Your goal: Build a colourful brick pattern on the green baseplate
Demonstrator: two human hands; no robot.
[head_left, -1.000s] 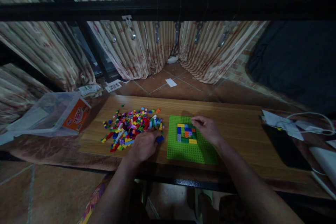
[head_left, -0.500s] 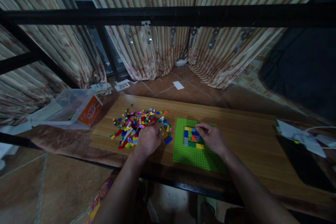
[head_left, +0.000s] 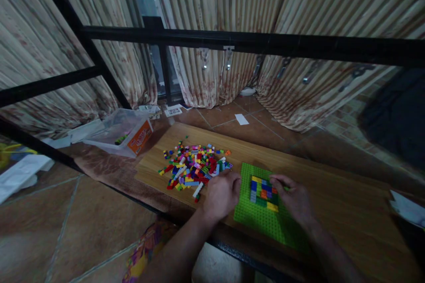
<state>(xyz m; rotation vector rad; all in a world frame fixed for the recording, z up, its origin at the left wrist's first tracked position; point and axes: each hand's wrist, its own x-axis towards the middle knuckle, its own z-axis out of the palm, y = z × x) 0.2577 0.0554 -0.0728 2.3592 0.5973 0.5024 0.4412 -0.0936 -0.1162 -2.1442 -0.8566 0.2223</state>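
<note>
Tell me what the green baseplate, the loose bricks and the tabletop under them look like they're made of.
Green baseplate: likely moulded plastic, one flat bright colour with a fine studded grid. Loose bricks: probably the same hard plastic, small blocky pieces in saturated colours; gloss is hard to judge in this dim light. Tabletop: wood or wood-look laminate, pale brown with long straight grain lines and a smooth, even surface.

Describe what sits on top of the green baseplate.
On the green baseplate sits a small block of bricks in yellow, blue, orange, grey and green. The right hand rests on its right side, the left hand covers its left edge; anything beneath them is hidden.
</note>
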